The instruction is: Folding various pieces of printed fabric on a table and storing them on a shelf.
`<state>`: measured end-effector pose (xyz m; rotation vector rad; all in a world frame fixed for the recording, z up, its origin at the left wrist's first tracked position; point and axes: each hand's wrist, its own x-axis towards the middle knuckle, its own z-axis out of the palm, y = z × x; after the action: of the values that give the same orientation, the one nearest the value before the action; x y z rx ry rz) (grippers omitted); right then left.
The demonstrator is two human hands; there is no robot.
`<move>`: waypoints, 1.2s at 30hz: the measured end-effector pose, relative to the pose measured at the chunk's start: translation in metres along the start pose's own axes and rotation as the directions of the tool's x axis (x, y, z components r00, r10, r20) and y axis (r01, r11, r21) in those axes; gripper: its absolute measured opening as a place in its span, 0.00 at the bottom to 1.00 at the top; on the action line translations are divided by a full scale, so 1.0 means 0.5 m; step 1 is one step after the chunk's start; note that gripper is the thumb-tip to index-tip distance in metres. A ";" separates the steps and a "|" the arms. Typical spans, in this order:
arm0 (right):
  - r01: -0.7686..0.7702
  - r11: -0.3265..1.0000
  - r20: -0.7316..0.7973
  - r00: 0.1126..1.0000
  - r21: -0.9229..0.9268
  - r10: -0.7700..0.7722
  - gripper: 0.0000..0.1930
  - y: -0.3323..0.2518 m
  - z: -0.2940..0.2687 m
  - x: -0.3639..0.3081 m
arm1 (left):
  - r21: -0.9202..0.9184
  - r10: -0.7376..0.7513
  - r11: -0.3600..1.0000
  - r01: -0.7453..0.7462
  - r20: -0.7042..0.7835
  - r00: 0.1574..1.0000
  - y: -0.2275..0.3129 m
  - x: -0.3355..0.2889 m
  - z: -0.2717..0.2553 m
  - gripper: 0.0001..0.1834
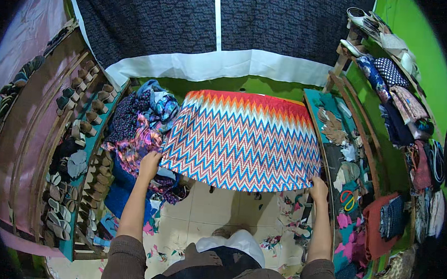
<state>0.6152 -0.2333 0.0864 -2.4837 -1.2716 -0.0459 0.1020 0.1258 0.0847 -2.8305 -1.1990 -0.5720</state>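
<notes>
Pinching cloth near corners: left hand, right hand | blue-white-red zigzags | orange-red far edge

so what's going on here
A person is holding a zigzag-patterned cloth spread out in front of them. The left hand grips its near left corner and the right hand its near right corner. A heap of crumpled fabrics lies to the left of it, shoes line the rack further left, and small scraps are scattered on the floor.
</notes>
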 end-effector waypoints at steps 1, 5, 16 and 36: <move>0.007 1.000 0.017 1.000 0.007 -0.007 0.14 0.006 -0.008 0.000 | -0.057 -0.052 0.997 0.050 -0.045 0.998 0.000 0.000 -0.002 0.12; -0.062 0.997 0.006 0.998 0.041 0.062 0.16 0.043 -0.047 0.010 | -0.239 -0.241 0.954 0.183 -0.244 0.939 0.009 0.011 -0.023 0.19; -0.061 0.997 0.637 0.771 0.049 0.016 0.16 0.067 -0.038 -0.014 | -0.224 -0.151 0.960 0.167 0.085 0.985 0.132 -0.009 0.007 0.14; -0.209 0.296 0.324 0.845 0.932 -0.424 0.20 -0.372 -0.101 -0.023 | -0.770 0.113 -0.261 0.582 0.575 0.811 0.575 0.127 -0.073 0.15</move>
<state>0.4675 -0.1586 0.1860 -1.2777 -1.0969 1.1362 0.3311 -0.0388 0.1765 -4.1560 -2.3142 -1.6814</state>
